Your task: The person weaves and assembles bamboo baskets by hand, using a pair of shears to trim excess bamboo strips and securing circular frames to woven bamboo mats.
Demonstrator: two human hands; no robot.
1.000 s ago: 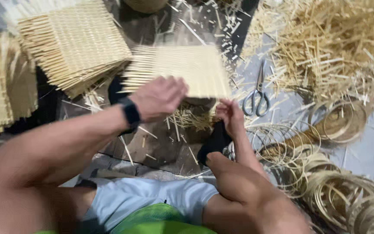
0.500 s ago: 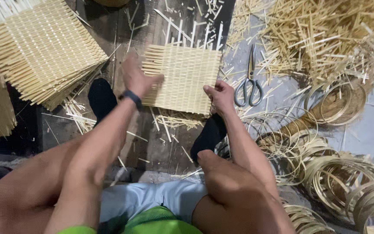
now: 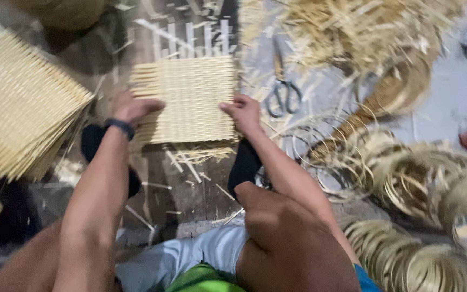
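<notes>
On the dark floor in front of the seated person's black-socked feet lies a square woven mat (image 3: 187,100) of pale strips, flat, its loose strip ends sticking out past the far edge. The whole view is blurred, so the weave's detail is hard to make out. The left hand (image 3: 131,108) rests on the mat's left edge, fingers curled loosely over it; the right hand (image 3: 242,111) grips the right edge, fingers bent, thumb side on top. Left of the mat sits a stack of similar woven mats (image 3: 25,108), cut off by the frame. Just right of the mat lie scissors (image 3: 282,89), beyond them a heap of loose strips (image 3: 368,32) and coiled hoops (image 3: 428,178).
</notes>
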